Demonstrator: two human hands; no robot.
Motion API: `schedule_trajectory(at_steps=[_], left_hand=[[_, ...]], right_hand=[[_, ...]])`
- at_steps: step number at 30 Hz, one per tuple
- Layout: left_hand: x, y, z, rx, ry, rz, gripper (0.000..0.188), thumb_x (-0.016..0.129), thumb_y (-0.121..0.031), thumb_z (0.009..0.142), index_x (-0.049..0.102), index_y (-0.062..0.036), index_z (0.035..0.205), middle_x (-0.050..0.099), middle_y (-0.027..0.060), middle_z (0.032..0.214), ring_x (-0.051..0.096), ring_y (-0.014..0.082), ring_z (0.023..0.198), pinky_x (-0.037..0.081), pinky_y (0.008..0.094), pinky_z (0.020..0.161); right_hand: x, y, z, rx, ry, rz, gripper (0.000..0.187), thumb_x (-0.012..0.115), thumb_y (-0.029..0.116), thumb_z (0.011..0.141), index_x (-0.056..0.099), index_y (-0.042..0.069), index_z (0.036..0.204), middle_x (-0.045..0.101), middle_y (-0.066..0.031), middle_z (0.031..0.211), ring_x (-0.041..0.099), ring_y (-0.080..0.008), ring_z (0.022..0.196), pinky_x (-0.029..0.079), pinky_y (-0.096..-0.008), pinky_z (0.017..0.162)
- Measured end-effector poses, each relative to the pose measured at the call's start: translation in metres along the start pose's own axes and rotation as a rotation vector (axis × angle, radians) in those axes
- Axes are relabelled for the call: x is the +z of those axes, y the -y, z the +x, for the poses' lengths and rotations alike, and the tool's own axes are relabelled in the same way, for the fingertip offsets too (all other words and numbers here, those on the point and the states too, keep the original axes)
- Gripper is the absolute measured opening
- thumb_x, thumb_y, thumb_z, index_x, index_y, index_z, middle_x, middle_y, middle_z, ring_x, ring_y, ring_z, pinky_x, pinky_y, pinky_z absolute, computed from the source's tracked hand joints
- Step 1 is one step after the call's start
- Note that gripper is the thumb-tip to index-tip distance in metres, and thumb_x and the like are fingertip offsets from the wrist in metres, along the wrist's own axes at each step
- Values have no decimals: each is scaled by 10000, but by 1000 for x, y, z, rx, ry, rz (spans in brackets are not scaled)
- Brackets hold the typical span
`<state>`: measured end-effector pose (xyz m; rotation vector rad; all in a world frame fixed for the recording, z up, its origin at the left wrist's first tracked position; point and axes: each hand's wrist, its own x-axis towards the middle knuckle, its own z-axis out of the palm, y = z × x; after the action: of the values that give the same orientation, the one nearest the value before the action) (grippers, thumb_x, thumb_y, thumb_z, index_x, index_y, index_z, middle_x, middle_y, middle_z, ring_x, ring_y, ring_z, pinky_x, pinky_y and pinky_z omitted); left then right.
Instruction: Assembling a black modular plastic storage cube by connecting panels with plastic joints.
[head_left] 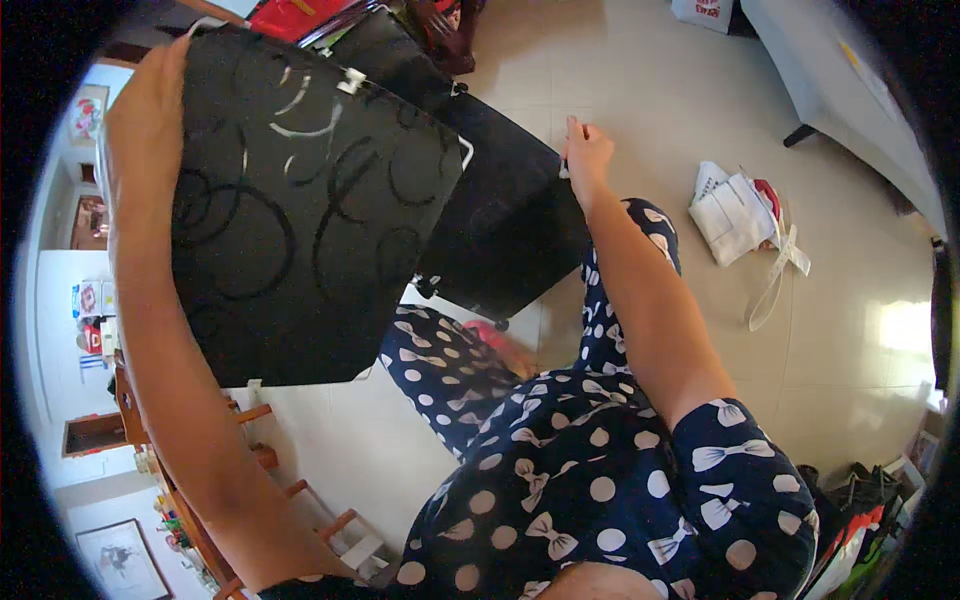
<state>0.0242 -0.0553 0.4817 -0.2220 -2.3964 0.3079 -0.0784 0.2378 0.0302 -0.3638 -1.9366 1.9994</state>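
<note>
A large black panel with swirl marks and a thin white frame is tilted up on the left. My left hand is closed on its upper left edge; the fingertips are hidden behind it. Behind and to the right is a second black panel with small dark caster-like fittings at its corners. My right hand is closed at its right corner, by a small whitish fitting. Whether the two panels are joined cannot be made out.
White cloth-like items with a strap lie on the tiled floor to the right. A pale sofa stands at the far right. Red items are beyond the panels. Wooden furniture stands at the lower left; a pile of bags is lower right.
</note>
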Motion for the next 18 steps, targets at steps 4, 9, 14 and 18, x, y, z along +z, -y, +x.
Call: schedule_trajectory(at_steps=[4, 9, 14, 18], left_hand=[[-6, 43, -40, -186, -24, 26, 421, 422, -452, 981, 643, -114, 1101, 648, 203, 1021, 590, 431, 951, 464, 449, 811], [-3, 38, -81, -298, 52, -296, 386, 481, -365, 986, 637, -21, 1065, 650, 205, 910, 626, 294, 842, 458, 360, 797], [-24, 25, -114, -414, 5, -321, 389, 492, -337, 994, 632, 11, 1095, 656, 158, 958, 600, 219, 905, 437, 311, 855], [-50, 32, -131, -580, -33, -357, 440, 504, -359, 990, 612, 15, 1194, 648, 141, 1117, 579, 205, 1042, 408, 293, 934]], right_hand=[[17, -12, -49, -90, -250, -112, 320, 640, 302, 873, 623, -4, 783, 639, -142, 710, 609, -281, 656, 467, -416, 626], [-12, -58, -79, 237, -44, -254, 330, 586, 321, 902, 623, 1, 827, 638, -130, 736, 604, -239, 648, 472, -378, 624], [-29, -67, -72, 152, 176, -502, 409, 538, 430, 928, 614, 29, 926, 658, -176, 874, 641, -317, 814, 477, -419, 728], [-14, -17, -89, -124, 60, -553, 348, 497, 345, 967, 618, 19, 948, 655, -177, 963, 635, -324, 866, 479, -410, 795]])
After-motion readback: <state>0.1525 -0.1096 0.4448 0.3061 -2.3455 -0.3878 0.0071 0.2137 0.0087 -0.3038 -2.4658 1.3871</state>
